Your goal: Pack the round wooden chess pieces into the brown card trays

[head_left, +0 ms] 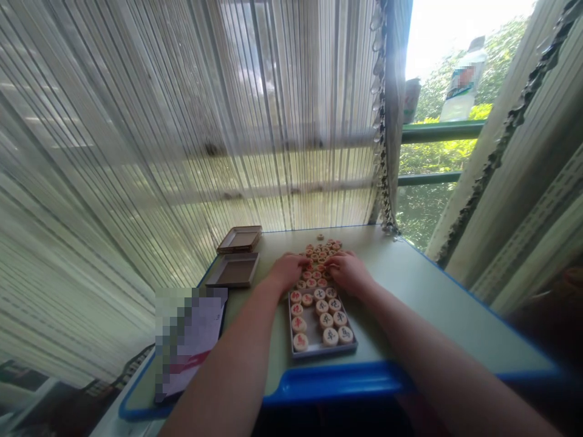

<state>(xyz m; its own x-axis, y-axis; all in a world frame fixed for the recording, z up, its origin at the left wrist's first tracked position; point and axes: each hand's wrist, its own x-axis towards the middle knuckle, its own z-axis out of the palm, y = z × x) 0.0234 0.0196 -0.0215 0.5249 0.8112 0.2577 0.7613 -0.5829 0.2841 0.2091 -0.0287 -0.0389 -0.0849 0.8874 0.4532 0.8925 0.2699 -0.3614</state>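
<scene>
While the left side of the table point(437, 315) is rather crowded, the right side leaves much more space for moving. At far left, a flat, partly blurred panel with a pale purple face point(195, 346) lies close to the blue edge point(346, 379), and behind it two shallow empty boxes point(234, 271) stand one after another along the same border, the farther one near the back corner. Between these boxes and the left hand point(290, 270) there is a narrow strip of bare surface. This hand has bent fingers at the left side of the loose pieces point(322, 257); I cannot tell whether it grips one. The pieces lie in the middle, crowded together behind the filled tray point(313, 328), with a single disc point(320, 237) apart, near the back edge. They are round, cream-coloured discs, many with red characters. The tray lies flat between the forearms, just short of the front edge; it holds red-marked discs point(299, 342) at left and dark-marked discs point(330, 336) at right, with a bare gap between. The right hand point(350, 271) has its fingers curled narrowly at the other side of the pile, and its grip also I cannot tell. Beyond it, wide pale tabletop reaches to the slanting right edge.
</scene>
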